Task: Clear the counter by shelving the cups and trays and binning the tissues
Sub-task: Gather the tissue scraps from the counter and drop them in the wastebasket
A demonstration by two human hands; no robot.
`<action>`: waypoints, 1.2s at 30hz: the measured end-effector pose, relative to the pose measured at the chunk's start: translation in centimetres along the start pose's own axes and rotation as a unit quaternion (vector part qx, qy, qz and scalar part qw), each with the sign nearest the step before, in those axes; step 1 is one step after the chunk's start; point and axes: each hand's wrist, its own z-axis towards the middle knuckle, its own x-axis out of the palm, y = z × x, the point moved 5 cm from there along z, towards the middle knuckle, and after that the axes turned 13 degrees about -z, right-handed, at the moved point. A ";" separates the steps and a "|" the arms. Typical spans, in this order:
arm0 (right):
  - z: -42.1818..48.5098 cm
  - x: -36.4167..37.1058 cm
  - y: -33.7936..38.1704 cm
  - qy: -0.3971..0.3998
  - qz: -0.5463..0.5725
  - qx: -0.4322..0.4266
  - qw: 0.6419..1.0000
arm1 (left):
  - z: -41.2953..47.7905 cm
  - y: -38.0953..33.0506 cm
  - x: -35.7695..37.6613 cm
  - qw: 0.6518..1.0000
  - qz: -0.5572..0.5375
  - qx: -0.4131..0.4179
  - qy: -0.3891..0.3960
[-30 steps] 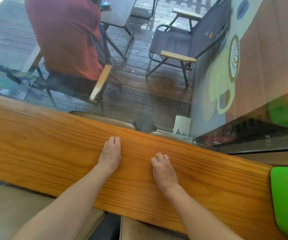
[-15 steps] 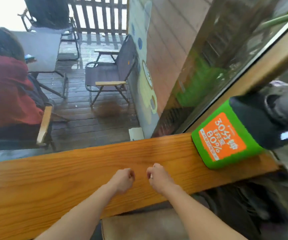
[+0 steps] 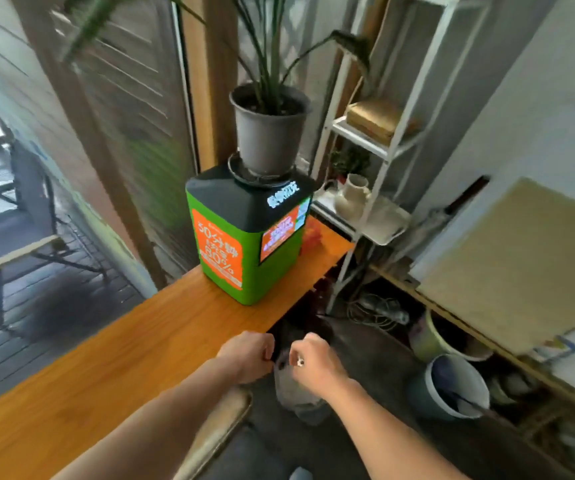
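Wooden counter (image 3: 113, 358) bears green box (image 3: 244, 244) reading "80%"; both hands (image 3: 248, 355) (image 3: 313, 362) clenched, empty.

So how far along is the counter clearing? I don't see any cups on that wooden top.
The visible stretch of wooden counter carries no cups, trays or tissues, only the green kiosk with a potted plant on top. Both the left hand and right hand are loosely curled near the counter's edge; neither clearly holds anything. The white shelf and buckets show no cups or tissues, so what remains is unclear.
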 end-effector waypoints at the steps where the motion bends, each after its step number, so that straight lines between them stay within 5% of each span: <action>1: -0.6 -0.2 -2.5 -0.008 0.002 0.011 1.000 | 1.1 -2.4 1.3 1.000 0.018 0.016 0.009; 6: -2.1 1.3 -13.0 -0.026 0.054 0.059 0.996 | 5.5 -10.3 7.9 0.998 0.049 0.037 0.023; 12: -1.7 6.7 -18.8 0.019 0.089 0.104 0.990 | 10.4 -11.3 16.0 0.997 -0.007 -0.016 0.076; 26: 17.2 32.8 -25.4 0.062 0.186 0.146 0.970 | 33.1 7.2 34.0 0.991 0.045 -0.088 0.087; 31: 18.6 38.6 -26.7 0.065 0.205 0.157 0.964 | 35.2 12.1 36.3 0.988 -0.029 -0.143 0.054; 36: 15.4 40.4 -28.3 0.094 0.209 0.212 0.950 | 32.3 12.4 37.6 0.986 0.010 -0.151 0.076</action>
